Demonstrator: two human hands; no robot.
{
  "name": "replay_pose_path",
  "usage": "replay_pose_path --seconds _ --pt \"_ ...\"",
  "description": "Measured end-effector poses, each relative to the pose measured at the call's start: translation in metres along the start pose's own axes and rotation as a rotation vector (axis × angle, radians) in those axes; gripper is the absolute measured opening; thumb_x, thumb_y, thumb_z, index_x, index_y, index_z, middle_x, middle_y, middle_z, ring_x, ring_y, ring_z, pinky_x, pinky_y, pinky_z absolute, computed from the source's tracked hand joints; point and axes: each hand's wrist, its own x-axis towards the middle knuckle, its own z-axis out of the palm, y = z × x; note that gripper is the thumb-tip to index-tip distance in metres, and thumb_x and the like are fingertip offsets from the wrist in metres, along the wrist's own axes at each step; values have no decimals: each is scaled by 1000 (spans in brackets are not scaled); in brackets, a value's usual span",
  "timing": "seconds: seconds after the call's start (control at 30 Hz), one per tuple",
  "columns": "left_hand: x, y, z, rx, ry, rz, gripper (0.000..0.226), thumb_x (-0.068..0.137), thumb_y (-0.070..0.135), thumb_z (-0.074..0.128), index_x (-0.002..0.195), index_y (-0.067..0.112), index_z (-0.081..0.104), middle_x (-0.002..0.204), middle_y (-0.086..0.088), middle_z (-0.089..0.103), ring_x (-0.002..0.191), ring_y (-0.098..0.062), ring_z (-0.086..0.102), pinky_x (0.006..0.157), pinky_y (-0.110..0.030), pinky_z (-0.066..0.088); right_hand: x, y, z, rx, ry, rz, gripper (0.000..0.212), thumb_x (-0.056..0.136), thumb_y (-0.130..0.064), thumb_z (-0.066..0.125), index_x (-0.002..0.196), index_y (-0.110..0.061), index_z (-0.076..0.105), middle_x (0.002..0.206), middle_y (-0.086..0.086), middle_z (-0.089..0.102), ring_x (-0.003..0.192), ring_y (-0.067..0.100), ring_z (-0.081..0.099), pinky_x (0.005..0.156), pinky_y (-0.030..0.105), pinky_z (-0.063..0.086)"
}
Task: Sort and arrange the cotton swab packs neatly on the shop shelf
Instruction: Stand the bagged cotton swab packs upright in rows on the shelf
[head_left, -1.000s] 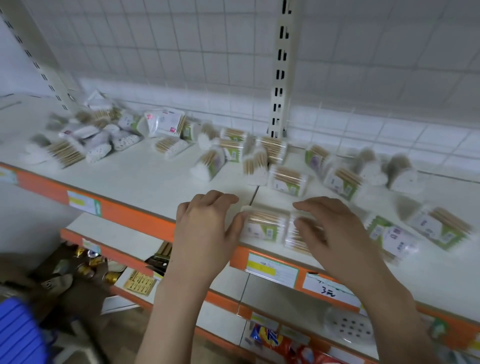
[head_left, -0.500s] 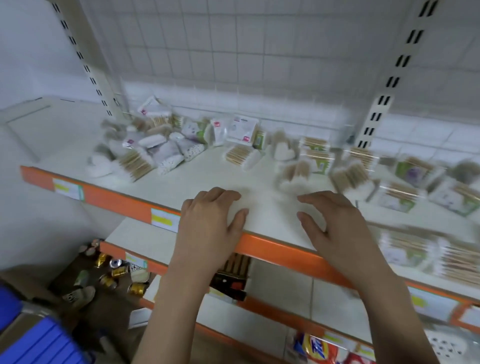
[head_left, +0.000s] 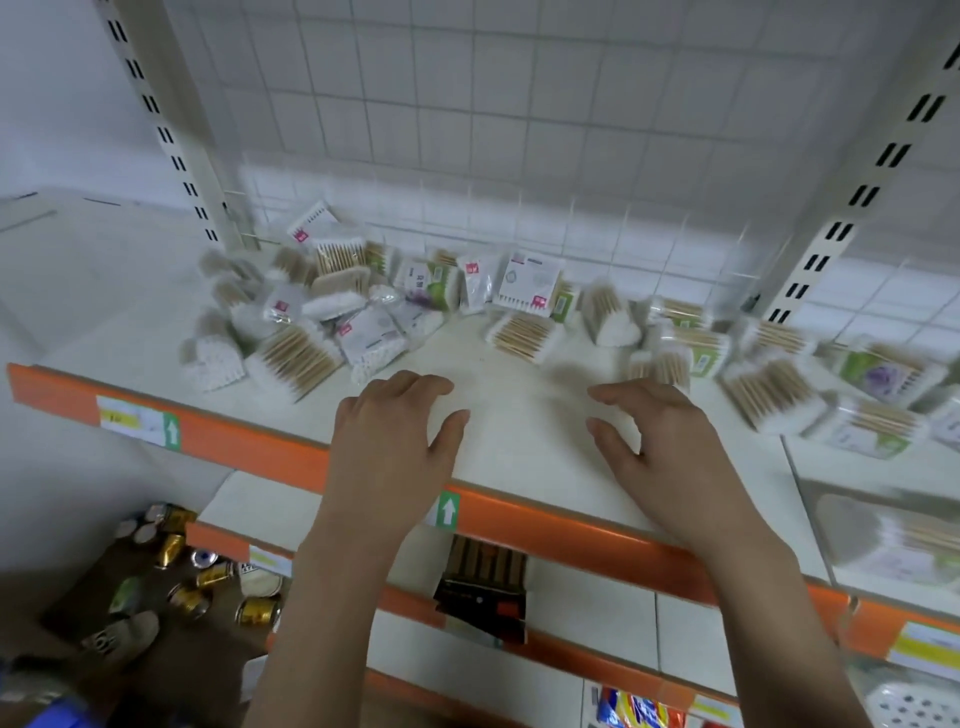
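Both forearms are reaching forward and up from the bottom of the view, bare to the wrist and angling slightly toward each other. The left hand (head_left: 395, 441) is hovering palm down, its fingers loosely bent and close together, the thumb sticking out to the right. The right hand (head_left: 670, 452) is mirroring it, palm down and tilted a little inward, with the fingers curving gently forward and the thumb pointing left toward the other hand. Neither hand is gripping anything. The two hands are sitting at about the same height, apart from each other with a clear gap between the thumbs.
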Motion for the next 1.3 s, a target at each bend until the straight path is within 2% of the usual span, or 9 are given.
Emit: replay_pose_path --seconds 0.33,0.57,0.73,0.83,0.9,1.0,1.17,1.23,1.3 --pt "81 4 21 74 -71 138 38 88 30 57 122 13 55 112 -9 61 104 -31 55 88 -44 44 72 20 22 -99 -109 15 39 92 -24 52 129 -12 52 121 7 54 114 26 49 89 34 44" --pt "172 6 33 225 -196 373 52 87 31 57 134 14 42 129 -7 49 115 -27 47 94 -41 37 118 25 34 -319 -228 64 42 94 -40 42 119 -7 53 118 11 53 109 28 50 83 34 44" --pt "218 4 47 271 -333 502 56 87 32 58 134 9 40 130 -10 47 116 -26 46 94 -39 39 125 24 42 -283 -276 164 54 92 -52 40 115 -5 54 117 13 55 112 28 49 88 35 45" --pt "235 1 57 307 -414 514 57 87 36 57 134 7 39 133 -11 45 120 -27 43 97 -40 39 129 22 50 -262 -285 211 61 90 -56 39 117 -4 53 117 14 55 117 27 46 90 32 42" --pt "243 -2 62 305 -461 509 64 89 38 55 140 8 31 142 -11 38 128 -27 38 104 -41 34 133 22 53 -268 -292 237 62 90 -58 39 118 -4 51 120 13 54 118 26 45 87 30 39" --pt "250 -8 69 262 -522 496 68 91 38 53 146 12 21 151 -8 27 136 -25 28 109 -39 26 135 21 58 -270 -313 261 67 89 -57 42 136 -10 39 135 11 45 127 25 37 99 32 35" --pt "253 -16 76 159 -530 491 60 90 34 57 142 14 33 144 -6 39 129 -24 39 105 -38 31 138 18 61 -233 -313 287 66 88 -53 49 141 -16 36 140 8 42 131 23 33 104 29 28" --pt "250 -21 77 94 -484 491 58 87 31 60 138 14 38 138 -6 45 122 -23 45 101 -36 35 139 19 62 -189 -298 351 71 84 -54 55 139 -14 36 138 9 44 130 24 35 104 32 31" --pt "245 -25 77 5 -444 484 57 85 26 63 136 12 41 130 -6 48 114 -23 49 96 -35 37 139 19 65 -137 -270 399 70 81 -52 60 133 -11 39 131 10 50 122 25 44 95 31 39"
